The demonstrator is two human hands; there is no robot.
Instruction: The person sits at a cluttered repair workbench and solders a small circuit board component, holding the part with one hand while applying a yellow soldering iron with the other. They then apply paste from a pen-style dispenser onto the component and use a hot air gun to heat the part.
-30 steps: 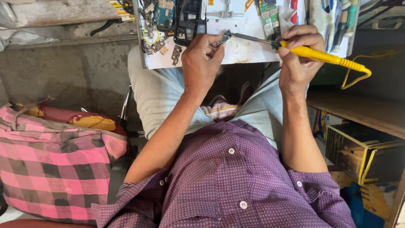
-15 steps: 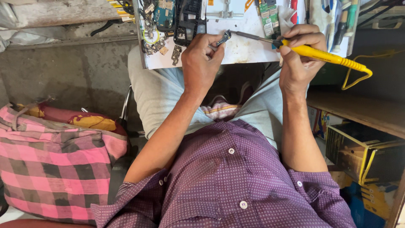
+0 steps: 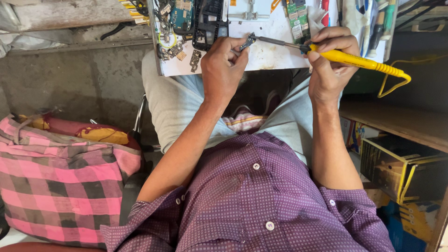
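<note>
- Soldering in hand: right hand (image 3: 329, 65) closed around the yellow soldering iron (image 3: 354, 59), its metal tip reaching left to the small component (image 3: 246, 42).
- Left hand (image 3: 223, 70) pinches that component between fingertips, just above the white work board (image 3: 266, 58).
- Progress, as judged: tip and part appear to meet, so the joint looks under way, not finished.
- Outstanding: black phone frame (image 3: 208, 23) and green circuit board (image 3: 296, 18) lie apart on the board, unassembled.
</note>
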